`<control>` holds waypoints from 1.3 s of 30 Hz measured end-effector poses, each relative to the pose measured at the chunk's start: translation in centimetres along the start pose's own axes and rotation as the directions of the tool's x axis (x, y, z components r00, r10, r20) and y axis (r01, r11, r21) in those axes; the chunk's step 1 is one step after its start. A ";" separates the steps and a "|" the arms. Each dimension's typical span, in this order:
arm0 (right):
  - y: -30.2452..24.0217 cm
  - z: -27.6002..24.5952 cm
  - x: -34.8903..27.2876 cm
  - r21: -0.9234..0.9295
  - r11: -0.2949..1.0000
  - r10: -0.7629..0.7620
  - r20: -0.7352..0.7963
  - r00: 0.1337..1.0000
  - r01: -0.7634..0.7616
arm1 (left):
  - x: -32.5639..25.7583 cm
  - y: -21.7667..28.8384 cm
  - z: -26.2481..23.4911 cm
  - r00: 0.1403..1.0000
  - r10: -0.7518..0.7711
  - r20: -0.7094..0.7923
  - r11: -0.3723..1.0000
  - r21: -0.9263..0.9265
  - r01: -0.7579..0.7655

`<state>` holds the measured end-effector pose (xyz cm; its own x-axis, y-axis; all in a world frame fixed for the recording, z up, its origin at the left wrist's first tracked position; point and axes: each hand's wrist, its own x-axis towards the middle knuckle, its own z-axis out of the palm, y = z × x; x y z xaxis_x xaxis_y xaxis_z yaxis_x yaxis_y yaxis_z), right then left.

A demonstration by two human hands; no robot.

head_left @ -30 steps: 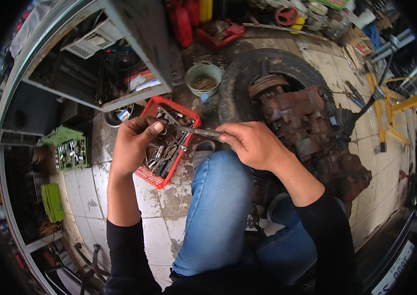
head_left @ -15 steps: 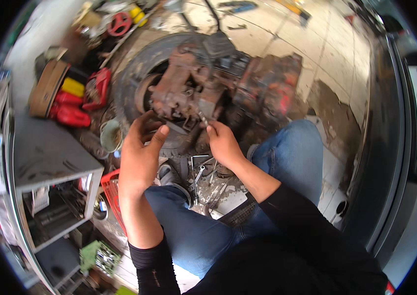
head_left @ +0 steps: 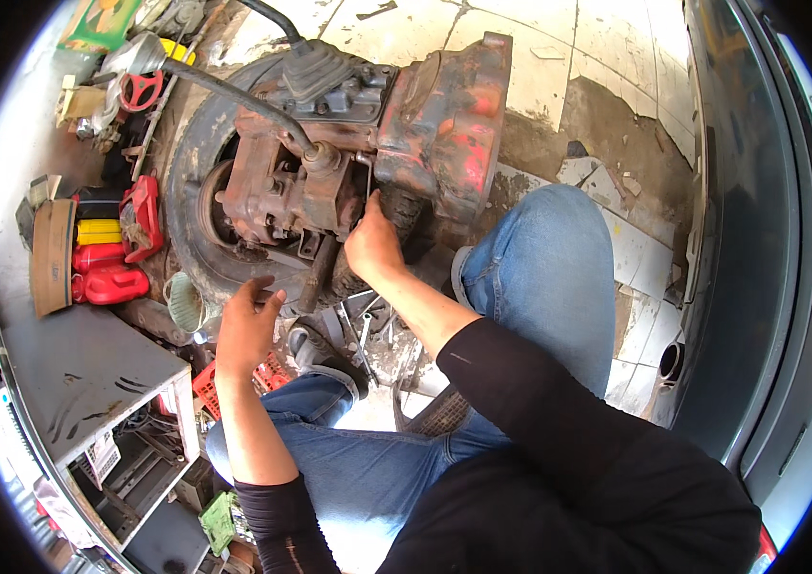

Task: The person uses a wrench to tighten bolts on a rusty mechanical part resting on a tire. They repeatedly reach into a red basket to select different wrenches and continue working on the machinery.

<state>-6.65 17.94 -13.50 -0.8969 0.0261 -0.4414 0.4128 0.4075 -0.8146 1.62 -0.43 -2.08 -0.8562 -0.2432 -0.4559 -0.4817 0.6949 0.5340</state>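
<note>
Gearbox point(head_left: 358, 134) lies over the right edge of the tire point(head_left: 188, 182), on the tiled floor point(head_left: 525, 77). Left hand point(head_left: 248, 330) is released, fingers loosely curled, near the tire's lower edge. Right hand point(head_left: 374, 247), at the gearbox's lower edge, grasps a thin wrench point(head_left: 369, 175), far end beside the gearbox; contact there cannot be told.

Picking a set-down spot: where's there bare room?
Grey cabinet top, streaked, bordered by cardboard and red jerrycans. Pale floor tiles beyond the gearbox and broken brown patch, bar a few scraps. Crowded: around the wrench, between shoe and right hand.
</note>
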 end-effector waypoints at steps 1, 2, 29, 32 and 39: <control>-0.1 0.2 -0.2 0.003 1.000 0.019 0.010 1.000 -0.019 | 0.2 -0.4 0.4 1.000 0.008 0.019 1.000 -0.008 -0.008; -0.1 0.4 -0.3 0.005 0.999 0.032 0.020 0.999 -0.033 | 0.4 -0.5 0.5 0.999 0.016 0.033 1.000 -0.017 -0.015; 3.7 0.5 2.3 -0.094 0.990 -0.092 0.142 0.985 0.106 | -0.7 -0.4 0.1 0.995 0.001 0.097 0.998 0.062 -0.007; 5.2 0.1 2.7 -0.069 0.985 -0.153 0.097 0.983 0.160 | -1.0 0.1 -0.2 0.996 -0.009 0.093 0.998 0.060 0.003; 3.2 -1.9 1.9 0.578 0.658 0.115 0.557 0.823 -0.483 | -0.8 -1.2 -0.5 0.996 0.042 0.075 0.998 0.053 -0.046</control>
<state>-7.30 21.02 -16.23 -0.6022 -0.4398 -0.6663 0.7964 -0.2724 -0.5400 2.85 -1.42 -2.00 -0.8594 -0.1623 -0.4848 -0.4310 0.7402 0.5161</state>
